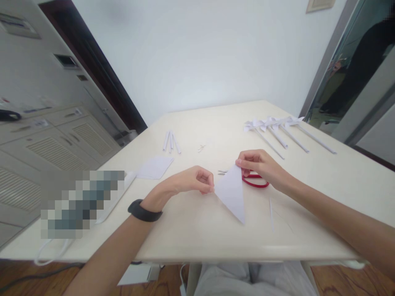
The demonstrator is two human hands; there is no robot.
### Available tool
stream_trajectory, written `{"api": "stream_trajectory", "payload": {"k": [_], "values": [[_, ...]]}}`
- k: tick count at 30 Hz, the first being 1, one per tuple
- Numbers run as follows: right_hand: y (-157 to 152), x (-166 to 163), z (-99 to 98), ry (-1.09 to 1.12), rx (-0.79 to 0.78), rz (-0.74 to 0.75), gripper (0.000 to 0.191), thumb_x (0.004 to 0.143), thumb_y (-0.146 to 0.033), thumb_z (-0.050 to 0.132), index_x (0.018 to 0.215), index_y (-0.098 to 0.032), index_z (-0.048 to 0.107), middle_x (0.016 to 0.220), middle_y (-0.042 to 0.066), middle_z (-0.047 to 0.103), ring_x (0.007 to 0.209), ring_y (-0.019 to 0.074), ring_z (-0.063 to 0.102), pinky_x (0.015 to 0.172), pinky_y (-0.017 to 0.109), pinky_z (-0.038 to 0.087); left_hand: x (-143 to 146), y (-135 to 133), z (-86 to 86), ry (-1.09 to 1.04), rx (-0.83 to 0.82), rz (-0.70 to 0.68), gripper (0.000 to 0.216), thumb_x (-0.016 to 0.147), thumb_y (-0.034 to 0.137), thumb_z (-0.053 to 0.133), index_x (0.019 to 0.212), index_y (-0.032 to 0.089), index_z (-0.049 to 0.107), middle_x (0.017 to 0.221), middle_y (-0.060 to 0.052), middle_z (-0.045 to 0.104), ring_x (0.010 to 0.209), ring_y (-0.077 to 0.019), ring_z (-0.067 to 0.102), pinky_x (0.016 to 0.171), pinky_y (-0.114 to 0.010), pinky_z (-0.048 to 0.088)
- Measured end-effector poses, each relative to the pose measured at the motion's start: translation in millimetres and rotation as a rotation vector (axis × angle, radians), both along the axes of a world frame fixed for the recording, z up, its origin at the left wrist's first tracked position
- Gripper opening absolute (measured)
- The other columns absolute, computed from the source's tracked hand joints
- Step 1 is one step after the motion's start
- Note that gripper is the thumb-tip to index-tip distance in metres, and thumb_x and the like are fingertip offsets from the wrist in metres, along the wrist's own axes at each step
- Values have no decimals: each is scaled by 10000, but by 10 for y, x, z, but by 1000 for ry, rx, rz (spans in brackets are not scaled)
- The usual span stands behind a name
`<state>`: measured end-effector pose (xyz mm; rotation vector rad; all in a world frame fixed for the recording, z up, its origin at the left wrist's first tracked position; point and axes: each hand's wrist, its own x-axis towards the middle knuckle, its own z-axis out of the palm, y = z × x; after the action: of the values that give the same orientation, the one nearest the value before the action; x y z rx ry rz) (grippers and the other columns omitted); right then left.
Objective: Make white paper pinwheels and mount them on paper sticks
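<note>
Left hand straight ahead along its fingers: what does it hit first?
The triangular white paper, whose corner the left hand appears to pinch; beyond it, possibly the red-handled scissors, though their depth relative to the hand is unclear.

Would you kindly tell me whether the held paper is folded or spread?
Apparently folded: the held paper is triangular, while the stacked sheets look four-sided.
</note>
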<state>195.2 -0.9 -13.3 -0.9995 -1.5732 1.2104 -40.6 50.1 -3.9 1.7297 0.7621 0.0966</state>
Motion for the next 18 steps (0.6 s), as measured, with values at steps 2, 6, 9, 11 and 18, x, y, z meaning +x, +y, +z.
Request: {"api": "stream_trajectory", "payload": {"k": [2, 6, 9, 11, 18], "values": [[-18, -10, 23, 18, 37, -14, 252, 815, -313, 560, 620, -156, 537, 581, -29, 487, 551, 90, 447, 547, 228, 361, 2, -7, 19, -18, 25, 16, 67, 679, 175, 615, 627, 159, 577, 580, 35, 543, 571, -93, 485, 554, -214, 364], [-53, -31, 52, 1, 93, -74, 255, 832, -289, 549, 615, -155, 558, 576, -27, 481, 552, 91, 445, 536, 228, 358, 12, -19, 22, -21, 82, 13, 90, 707, 198, 611, 643, 159, 562, 587, 39, 532, 573, -90, 487, 546, -209, 354], [-73, -26, 71, -16, 142, -148, 216, 830, -306, 569, 687, -158, 635, 539, -27, 487, 531, 98, 455, 523, 230, 369, 39, -36, -21, -40, 269, 57, 99, 746, 217, 583, 667, 163, 555, 625, 27, 557, 593, -97, 508, 563, -214, 385], [-80, -13, 91, -2, 171, -139, 227, 845, -343, 553, 798, -164, 683, 492, -27, 495, 499, 104, 462, 527, 239, 391, 59, -46, -60, -77, 613, 154, 84, 768, 197, 556, 690, 166, 559, 676, 10, 582, 626, -108, 528, 595, -230, 414], [-12, 26, 55, 83, -208, -15, 467, 859, -578, 390, 982, -174, 590, 714, 73, 685, 628, 168, 622, 599, 268, 473, 2, -32, -98, -347, 1857, 235, 133, 720, 58, 618, 772, 176, 583, 679, -10, 600, 646, -132, 551, 583, -257, 447]]}}
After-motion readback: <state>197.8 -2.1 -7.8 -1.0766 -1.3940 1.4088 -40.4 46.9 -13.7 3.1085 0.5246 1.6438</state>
